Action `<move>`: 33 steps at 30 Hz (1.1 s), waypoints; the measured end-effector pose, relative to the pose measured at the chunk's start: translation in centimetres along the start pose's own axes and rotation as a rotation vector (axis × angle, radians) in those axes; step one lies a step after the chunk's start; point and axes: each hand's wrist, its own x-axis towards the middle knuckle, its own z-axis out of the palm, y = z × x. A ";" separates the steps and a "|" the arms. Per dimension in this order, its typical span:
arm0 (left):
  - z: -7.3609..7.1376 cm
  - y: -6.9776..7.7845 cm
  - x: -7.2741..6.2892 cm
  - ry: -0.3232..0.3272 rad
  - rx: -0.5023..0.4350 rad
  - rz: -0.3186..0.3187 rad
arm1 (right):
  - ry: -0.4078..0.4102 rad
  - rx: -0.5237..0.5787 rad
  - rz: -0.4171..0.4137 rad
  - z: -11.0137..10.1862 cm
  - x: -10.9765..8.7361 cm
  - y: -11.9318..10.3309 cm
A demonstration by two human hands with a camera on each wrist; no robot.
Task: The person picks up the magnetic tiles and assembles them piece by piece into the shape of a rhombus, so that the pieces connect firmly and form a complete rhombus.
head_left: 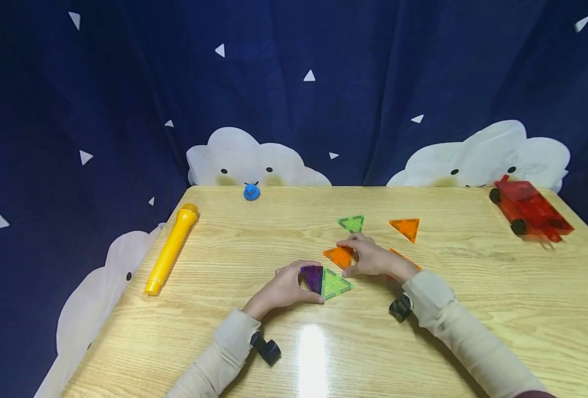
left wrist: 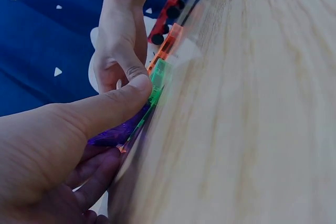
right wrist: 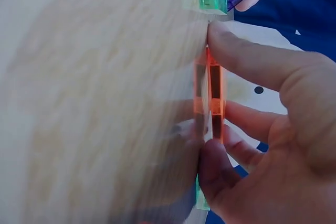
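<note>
My left hand (head_left: 285,288) pinches a purple translucent triangle tile (head_left: 312,277) between thumb and fingers. The purple tile is tilted up, its edge against a green triangle tile (head_left: 334,284) on the table. My right hand (head_left: 371,257) spans an orange triangle tile (head_left: 340,256), with thumb and fingers at its sides; in the right wrist view this orange tile (right wrist: 216,93) lies along the tabletop. Just beyond the right fingers is another green triangle tile (head_left: 353,223). Under the right wrist an orange tile (head_left: 412,264) is partly hidden.
Another orange triangle tile (head_left: 407,228) lies to the right. A red translucent toy car (head_left: 530,207) with black wheels stands at the far right. The yellow stick-shaped toy (head_left: 172,249) lies at the left, and a small blue duck (head_left: 251,192) sits at the back edge before a dark curtain (head_left: 294,110).
</note>
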 end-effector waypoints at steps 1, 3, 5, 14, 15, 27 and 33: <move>0.0 0.0 0.0 0.000 -0.001 0.000 | 0.010 -0.002 0.000 0.0 -0.1 0.0; 0.0 0.0 0.0 0.001 0.001 0.001 | 0.033 -0.004 -0.004 0.0 -0.1 0.1; 0.0 0.0 0.0 0.001 0.001 -0.001 | 0.049 0.005 -0.007 0.0 -0.1 0.2; 0.0 0.0 0.0 -0.004 -0.010 -0.005 | 0.063 0.024 0.041 0.1 0.0 0.4; 0.0 0.0 0.0 -0.005 -0.010 -0.004 | 0.057 0.035 0.051 0.1 0.0 0.4; 0.0 0.0 -0.1 -0.005 -0.014 0.006 | 0.020 0.329 0.020 0.2 -0.8 1.2; 0.0 0.0 -0.2 -0.006 -0.028 0.009 | -0.026 0.442 0.002 0.2 -1.5 1.5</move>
